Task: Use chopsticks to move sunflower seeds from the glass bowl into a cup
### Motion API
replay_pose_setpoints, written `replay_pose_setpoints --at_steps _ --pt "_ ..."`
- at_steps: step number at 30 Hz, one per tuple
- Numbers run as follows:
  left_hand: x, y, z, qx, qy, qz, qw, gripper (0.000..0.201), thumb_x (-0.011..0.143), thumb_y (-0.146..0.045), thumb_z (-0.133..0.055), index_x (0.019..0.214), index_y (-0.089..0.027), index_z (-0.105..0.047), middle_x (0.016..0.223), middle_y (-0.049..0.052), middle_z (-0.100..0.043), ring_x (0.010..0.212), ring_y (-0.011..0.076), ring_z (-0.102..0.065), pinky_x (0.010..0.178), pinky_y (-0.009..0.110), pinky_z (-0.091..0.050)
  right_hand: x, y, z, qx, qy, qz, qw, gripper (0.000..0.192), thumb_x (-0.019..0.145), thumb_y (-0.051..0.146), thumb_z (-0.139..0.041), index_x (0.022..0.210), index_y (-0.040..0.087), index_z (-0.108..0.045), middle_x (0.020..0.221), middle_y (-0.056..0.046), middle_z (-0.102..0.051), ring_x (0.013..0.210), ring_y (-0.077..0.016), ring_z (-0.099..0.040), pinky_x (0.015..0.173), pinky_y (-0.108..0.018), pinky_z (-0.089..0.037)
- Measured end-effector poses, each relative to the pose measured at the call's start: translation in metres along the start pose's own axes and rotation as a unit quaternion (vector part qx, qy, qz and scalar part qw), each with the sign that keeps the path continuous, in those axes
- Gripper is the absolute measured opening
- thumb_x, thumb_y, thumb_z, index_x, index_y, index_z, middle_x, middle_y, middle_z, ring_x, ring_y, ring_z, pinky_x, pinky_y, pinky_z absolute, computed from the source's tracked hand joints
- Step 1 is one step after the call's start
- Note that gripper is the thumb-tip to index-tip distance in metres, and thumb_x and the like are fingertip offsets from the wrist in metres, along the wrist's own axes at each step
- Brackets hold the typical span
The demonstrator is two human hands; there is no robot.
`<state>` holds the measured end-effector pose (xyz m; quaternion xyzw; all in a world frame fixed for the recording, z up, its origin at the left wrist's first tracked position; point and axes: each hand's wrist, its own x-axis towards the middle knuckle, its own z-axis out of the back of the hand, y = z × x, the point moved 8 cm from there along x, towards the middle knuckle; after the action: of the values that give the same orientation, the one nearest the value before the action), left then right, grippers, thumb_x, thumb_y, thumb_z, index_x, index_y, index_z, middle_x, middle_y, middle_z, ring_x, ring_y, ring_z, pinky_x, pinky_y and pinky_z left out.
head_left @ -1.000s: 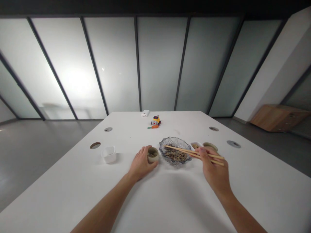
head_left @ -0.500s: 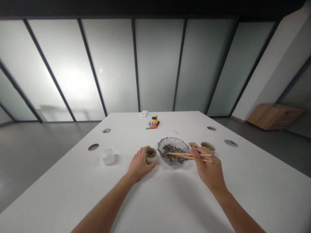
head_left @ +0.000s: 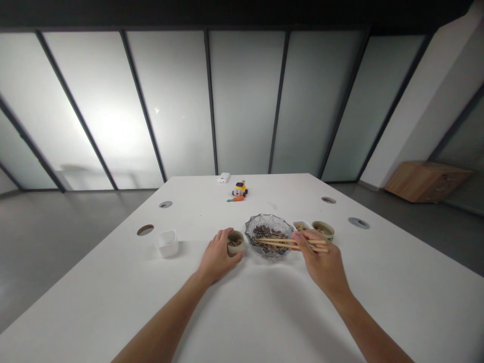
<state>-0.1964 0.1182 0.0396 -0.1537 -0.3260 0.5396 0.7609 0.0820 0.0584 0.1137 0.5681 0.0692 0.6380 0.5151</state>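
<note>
A pair of pale wooden chopsticks [head_left: 274,240] lies almost level across a clear, scallop-edged glass bowl [head_left: 278,222], the tips over a heap of dark, striped seeds [head_left: 266,231] inside it. Whether the tips grip a seed is too small to tell. The right hand [head_left: 325,262] is closed around the chopsticks toward their rear end, fingers bent and thumb pressed along them, just to the right of the bowl.

Just left of the glass bowl, a small, round, beige cup [head_left: 237,250] stands upright, with some brownish pieces in it. The left hand [head_left: 218,256] is partly open and curved around the cup's left side, thumb on the near side and fingers on the far side.

Beyond the right hand, a small white dish [head_left: 301,222] holding tan bits sits beside a round beige bowl [head_left: 330,235]; the hand partly covers both. Well to the left of the cup stands a translucent white plastic container [head_left: 167,248].

Farther back on the white desk [head_left: 242,312], an orange toy carrot [head_left: 239,198] with a green end lies in front of a yellow and grey toy vehicle [head_left: 240,189]. A white block-shaped object [head_left: 224,177] rests near the far edge. Behind are frosted glass panels [head_left: 245,101] and, right, a brown wooden cabinet [head_left: 416,181].
</note>
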Motion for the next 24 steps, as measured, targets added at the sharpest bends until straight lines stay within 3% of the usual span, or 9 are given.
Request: replay_pose_setpoints --at_steps 14,24 --pt "0.001 0.003 -0.002 -0.005 -0.001 -0.001 1.0 0.066 0.082 -0.027 -0.077 0.142 -0.023 -0.051 0.14 0.012 -0.062 0.127 0.0328 -0.063 0.11 0.046 -0.048 -0.003 -0.003 0.01 0.008 -0.069 0.001 0.998 0.038 0.1 0.055 -0.064 0.085 0.022 -0.078 0.087 -0.006 -0.08 0.079 -0.0219 -0.073 0.071 -0.033 -0.055" --pt "0.001 0.002 -0.002 -0.004 -0.001 -0.002 1.0 0.066 0.081 -0.026 -0.077 0.143 -0.023 -0.051 0.14 0.012 -0.061 0.127 0.0323 -0.062 0.111 0.046 -0.047 -0.002 0.01 -0.001 0.012 -0.018 0.054 0.998 0.033 0.101 0.052 -0.065 0.087 0.024 -0.077 0.082 -0.005 -0.079 0.073 -0.0218 -0.074 0.065 -0.032 -0.058"
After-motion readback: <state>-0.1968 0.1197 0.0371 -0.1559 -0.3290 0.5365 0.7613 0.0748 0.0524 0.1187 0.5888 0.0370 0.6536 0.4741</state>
